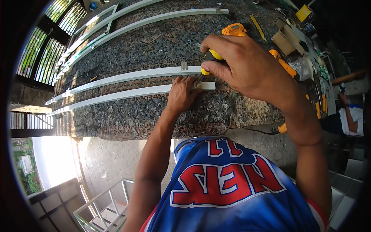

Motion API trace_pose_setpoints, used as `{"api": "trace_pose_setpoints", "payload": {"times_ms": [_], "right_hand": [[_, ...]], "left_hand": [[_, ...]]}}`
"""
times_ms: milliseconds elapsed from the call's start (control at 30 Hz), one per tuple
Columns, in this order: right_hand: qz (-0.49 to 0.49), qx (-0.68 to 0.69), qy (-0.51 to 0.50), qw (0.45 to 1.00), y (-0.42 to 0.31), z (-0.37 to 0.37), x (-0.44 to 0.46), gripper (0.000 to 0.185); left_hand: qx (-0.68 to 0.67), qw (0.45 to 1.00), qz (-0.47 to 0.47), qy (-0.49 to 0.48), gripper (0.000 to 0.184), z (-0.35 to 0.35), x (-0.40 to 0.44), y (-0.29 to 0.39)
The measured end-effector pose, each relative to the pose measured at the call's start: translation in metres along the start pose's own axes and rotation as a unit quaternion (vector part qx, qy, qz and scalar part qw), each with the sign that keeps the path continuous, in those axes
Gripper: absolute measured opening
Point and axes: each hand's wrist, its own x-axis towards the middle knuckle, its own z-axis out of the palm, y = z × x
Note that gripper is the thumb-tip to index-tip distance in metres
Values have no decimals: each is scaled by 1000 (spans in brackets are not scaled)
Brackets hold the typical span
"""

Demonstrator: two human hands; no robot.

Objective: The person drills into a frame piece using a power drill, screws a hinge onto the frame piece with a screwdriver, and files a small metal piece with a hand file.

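Observation:
My right hand [247, 63] grips the yellow and black handle of a screwdriver [210, 60]. Its shaft slants down to a small metal bracket [198, 85] near the right end of the nearest white metal bar [135, 91]. Fingers of my left hand [181, 92] press on that bar and bracket, just left of the screwdriver tip. Whether a screw sits under the tip is too small to tell. Beyond lies a second white bar [127, 77], with another metal bracket [184, 66] standing on it.
More white bars [154, 24] lie across the rough, dark worktable [154, 50]. Orange power tools [234, 29], a yellow ruler-like strip [258, 28] and a cardboard box [286, 38] are at the far right. Another person [351, 118] is at the right edge. A white frame [110, 201] stands below left.

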Motion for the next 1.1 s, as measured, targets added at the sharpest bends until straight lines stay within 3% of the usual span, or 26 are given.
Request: {"api": "trace_pose_setpoints", "payload": {"times_ms": [67, 167, 467, 1100], "right_hand": [[-36, 12, -11, 999, 4, -2, 1, 24], [-180, 85, -132, 971, 10, -12, 8, 17], [-61, 22, -166, 984, -1, -24, 23, 21], [-98, 22, -127, 987, 12, -19, 20, 24]], "left_hand": [[0, 1000, -1, -13, 44, -2, 0, 1], [-13, 1000, 6, -15, 44, 2, -1, -4], [-1, 1000, 8, -6, 41, -2, 0, 0], [6, 1000, 8, -2, 43, 1, 1, -4]]}}
